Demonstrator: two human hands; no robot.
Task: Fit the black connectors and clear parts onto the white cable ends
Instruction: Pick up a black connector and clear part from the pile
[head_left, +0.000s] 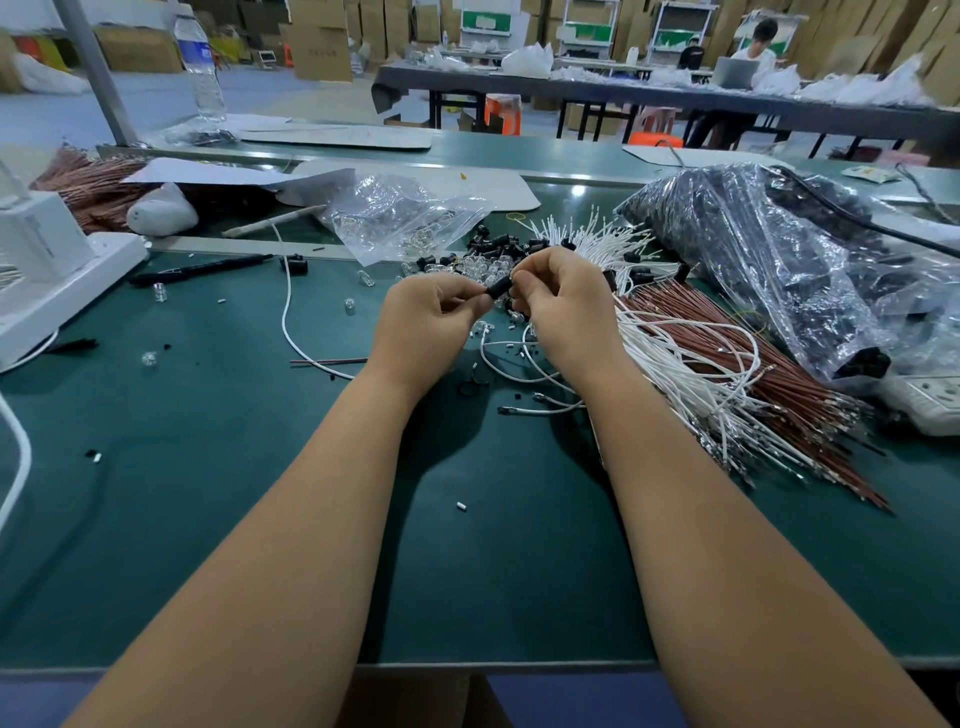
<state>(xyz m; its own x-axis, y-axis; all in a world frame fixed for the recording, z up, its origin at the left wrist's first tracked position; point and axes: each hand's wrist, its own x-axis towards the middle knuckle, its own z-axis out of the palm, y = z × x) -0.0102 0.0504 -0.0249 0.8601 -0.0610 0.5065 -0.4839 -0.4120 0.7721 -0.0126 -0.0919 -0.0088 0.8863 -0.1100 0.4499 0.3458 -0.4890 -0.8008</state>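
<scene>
Both hands meet above the green table, just in front of a heap of loose black connectors and clear parts. A small black connector is pinched between my left hand and my right hand, fingers of both curled round it. Thin white cables loop on the table under my hands; whether one is in the connector is hidden by my fingers. A thick bundle of white cables lies to the right beside brown wires.
A big clear bag of black parts fills the right. A smaller clear bag lies behind the heap. A black pen, a white device, a water bottle and a person at a far table are also here.
</scene>
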